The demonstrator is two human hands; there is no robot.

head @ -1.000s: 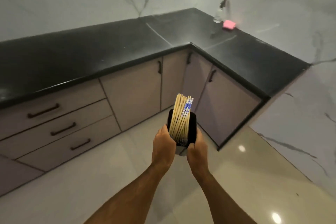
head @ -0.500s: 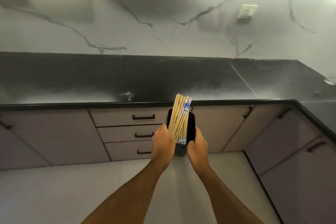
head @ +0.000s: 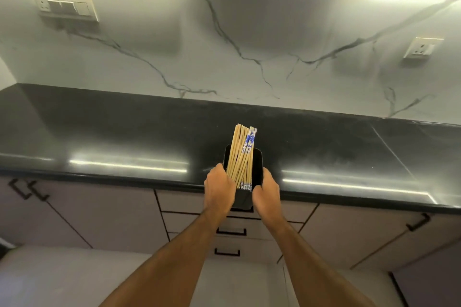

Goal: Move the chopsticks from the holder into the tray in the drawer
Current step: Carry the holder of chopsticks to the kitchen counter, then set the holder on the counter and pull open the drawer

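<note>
The view now faces the long straight run of the glossy black stone table [head: 124, 132] head-on, where a second ago it took in the corner of the L-shaped top. The black rectangular holder [head: 243, 200] of pale wooden chopsticks [head: 240, 157] gripped between the left hand [head: 218, 190] and right hand [head: 267, 194] now reaches over the table's front edge, above the stack of beige drawers with black bar handles [head: 230, 232], rather than hanging over the floor.

— What's on the arms?
— Nothing; both forearms bare from the frame's six o'clock edge up.
— Rings, a watch?
— None showing on the left hand [head: 218, 188] or the right hand [head: 267, 193].
</note>
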